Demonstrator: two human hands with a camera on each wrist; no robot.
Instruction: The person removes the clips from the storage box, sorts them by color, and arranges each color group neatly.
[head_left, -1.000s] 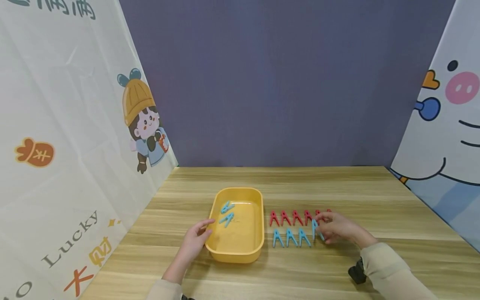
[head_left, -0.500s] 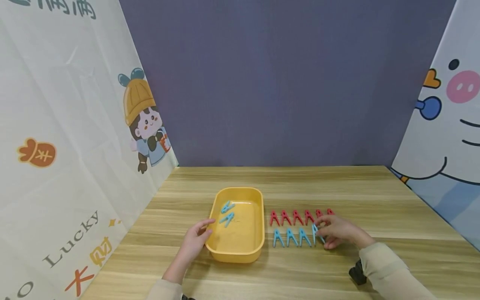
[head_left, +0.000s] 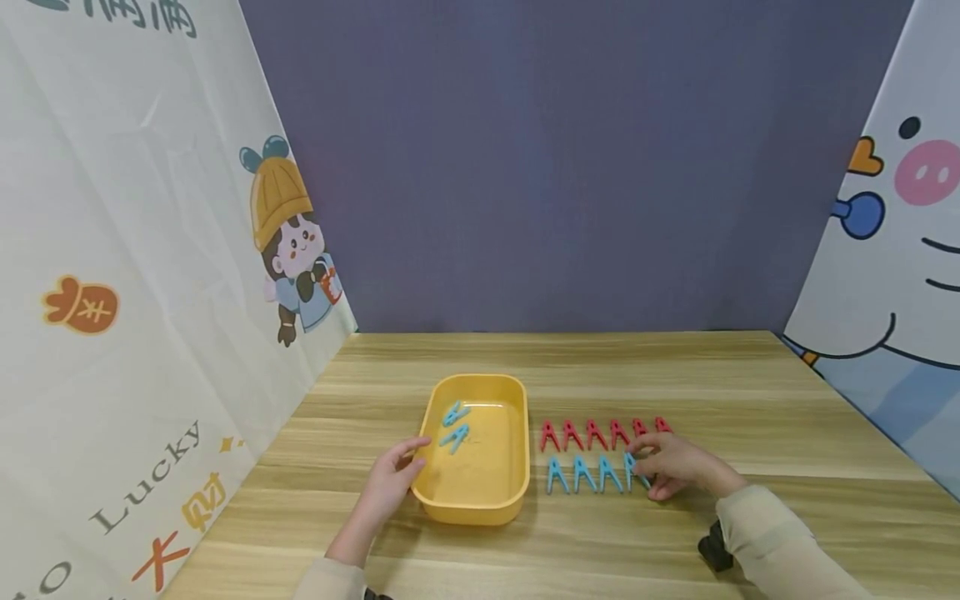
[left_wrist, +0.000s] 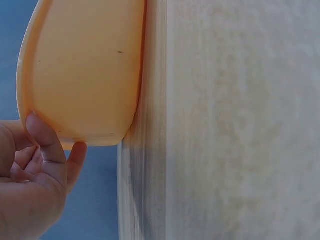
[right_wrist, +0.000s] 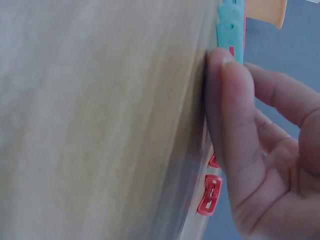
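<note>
My left hand (head_left: 390,479) is at the left rim of a yellow plastic tray (head_left: 471,507), its fingers curled at the edge. In the left wrist view, a fingertip lies against the tray's outer wall (left_wrist: 90,75). My right hand (head_left: 678,462) pinches a light blue clothespin (head_left: 629,472), the rightmost in a row of blue ones, partly hidden by the fingers. In the right wrist view, the thumb and finger press together close to the tabletop, with blue plastic (right_wrist: 231,30) just past their tips. Two blue clothespins (head_left: 454,437) lie inside the tray.
Behind the blue row runs a row of several red clothespins (head_left: 592,435); its right end is near my right hand. Three more blue clothespins (head_left: 582,475) stretch between the tray and that hand. The wood-grain table (head_left: 585,358) meets a dark blue backdrop (head_left: 562,167).
My right hand has lowered slightly toward me, bringing the blue clothespin level with the blue row. More of the red clothespins' right end shows now. My left hand stays at the tray.
</note>
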